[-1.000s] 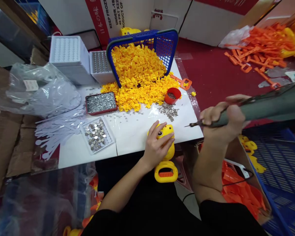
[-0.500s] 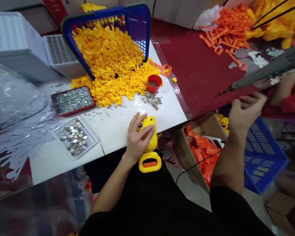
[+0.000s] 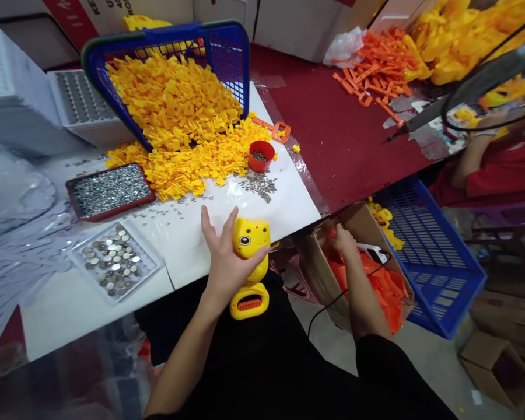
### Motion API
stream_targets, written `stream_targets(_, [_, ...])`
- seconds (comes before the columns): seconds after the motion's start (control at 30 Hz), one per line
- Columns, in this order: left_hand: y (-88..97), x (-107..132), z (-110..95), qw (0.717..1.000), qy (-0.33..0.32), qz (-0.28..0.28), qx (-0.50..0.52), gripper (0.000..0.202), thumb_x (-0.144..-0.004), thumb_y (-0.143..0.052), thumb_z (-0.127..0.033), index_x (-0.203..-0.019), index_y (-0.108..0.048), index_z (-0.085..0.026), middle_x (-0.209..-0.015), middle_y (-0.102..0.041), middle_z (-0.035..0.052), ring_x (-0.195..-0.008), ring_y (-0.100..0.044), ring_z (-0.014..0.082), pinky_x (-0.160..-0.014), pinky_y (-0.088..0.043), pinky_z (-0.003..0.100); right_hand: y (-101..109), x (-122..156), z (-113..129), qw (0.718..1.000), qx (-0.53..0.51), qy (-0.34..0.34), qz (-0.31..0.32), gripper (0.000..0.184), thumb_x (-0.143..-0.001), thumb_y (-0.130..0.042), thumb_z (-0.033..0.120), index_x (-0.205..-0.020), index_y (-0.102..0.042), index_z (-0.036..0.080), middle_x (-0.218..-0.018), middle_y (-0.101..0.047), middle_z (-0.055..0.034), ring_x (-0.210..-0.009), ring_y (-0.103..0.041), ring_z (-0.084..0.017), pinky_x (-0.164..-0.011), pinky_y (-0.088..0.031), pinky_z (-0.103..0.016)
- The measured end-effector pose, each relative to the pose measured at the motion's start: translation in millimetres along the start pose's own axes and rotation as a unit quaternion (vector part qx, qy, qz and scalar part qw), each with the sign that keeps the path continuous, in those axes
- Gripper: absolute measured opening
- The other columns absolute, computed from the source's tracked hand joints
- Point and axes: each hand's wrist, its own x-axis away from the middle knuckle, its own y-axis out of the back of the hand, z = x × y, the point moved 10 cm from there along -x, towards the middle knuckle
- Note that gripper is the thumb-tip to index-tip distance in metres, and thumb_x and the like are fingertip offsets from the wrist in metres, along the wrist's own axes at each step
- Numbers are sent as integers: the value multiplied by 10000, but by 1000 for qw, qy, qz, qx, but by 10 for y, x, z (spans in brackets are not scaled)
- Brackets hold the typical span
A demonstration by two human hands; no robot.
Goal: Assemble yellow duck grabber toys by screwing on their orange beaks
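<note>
On our desk (image 3: 210, 224) the basket (image 3: 227, 41) lies tipped at the back, parts spilling forward. Left of the spill sits the screw tray (image 3: 109, 191), the battery tray (image 3: 114, 262) before it; the cup (image 3: 261, 156) stands right. The toy (image 3: 250, 256) overhangs the near edge.

The cardboard box (image 3: 114, 11) behind the basket shows only cut-off letters, too partial to read.
</note>
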Motion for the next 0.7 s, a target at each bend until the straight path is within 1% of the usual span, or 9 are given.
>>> stream_targets(0.07, [-14,22,67,999,31,18,-1,881,-701,-873,-472,-1479,-479,-348,-1666,-182,133,-1548,-190,434,-1207,-279,656,235,43,-108,997,-65,-17,-37,368,-868,-691,234,-1214,-618,135,-1109,-675,-162,-1043,-660,-278,-918,-532,-421])
stream_targets(0.17, [5,21,107,998,49,34,-2,795,-724,-848,-491,-1440,-543,-331,-1390,-584,125,-1508,-314,416,-1175,-347,642,588,158,-208,976,-184,-24,-117,379,-791,-643,213,-1164,-598,162,-1011,-666,-148,-1006,-638,-301,-907,-509,-420])
stream_targets(0.27, [50,2,114,997,50,49,15,775,-728,-840,-493,-1433,-563,-327,-1231,-688,101,-1480,-376,406,-1157,-384,614,821,394,-52,930,-307,5,-202,496,-776,-596,363,-1228,-496,185,-1014,-609,-87,-934,-610,-243,-806,-536,-365])
stream_targets(0.33, [95,-3,116,996,56,48,54,750,-720,-846,-473,-1408,-588,-321,-1248,-679,92,-1410,-479,381,-1138,-425,562,862,627,278,870,-439,64,-217,608,-733,-622,476,-1252,-450,210,-981,-568,-45,-806,-584,-188,-652,-516,-295])
stream_targets(0.37, [125,-2,119,993,63,42,87,742,-719,-845,-463,-1400,-593,-311,-1263,-668,89,-1356,-536,356,-1118,-457,522,864,766,504,802,-550,113,-205,648,-680,-674,495,-1229,-468,219,-937,-548,-26,-722,-549,-161,-572,-470,-266])
stream_targets(0.43, [161,13,130,981,86,32,170,746,-721,-840,-444,-1403,-584,-284,-1289,-641,90,-1241,-622,297,-1045,-527,429,789,1056,1131,667,-708,214,-87,691,-565,-783,455,-1168,-524,241,-853,-514,11,-616,-473,-119,-507,-403,-238])
stream_targets(0.53, [170,62,135,959,120,35,253,773,-690,-858,-401,-1393,-572,-257,-1321,-612,100,-1180,-652,267,-965,-573,364,732,1529,1924,538,-785,304,43,642,-602,-766,366,-1196,-544,268,-683,-420,75,-560,-392,-98,-558,-408,-240])
stream_targets(0.6, [222,102,149,955,132,26,265,777,-680,-859,-390,-1384,-564,-247,-1325,-605,108,-1183,-647,277,-957,-579,377,681,1745,2264,507,-788,336,96,663,-616,-748,349,-1237,-530,272,-688,-471,68,-605,-438,-117,-596,-421,-252])
stream_targets(0.7, [368,162,206,957,134,-2,258,770,-710,-831,-405,-1401,-531,-244,-1329,-602,116,-1208,-629,291,-965,-576,402,546,1862,2527,518,-771,345,135,731,-587,-762,323,-1268,-504,259,-829,-606,22,-768,-548,-161,-704,-470,-292])
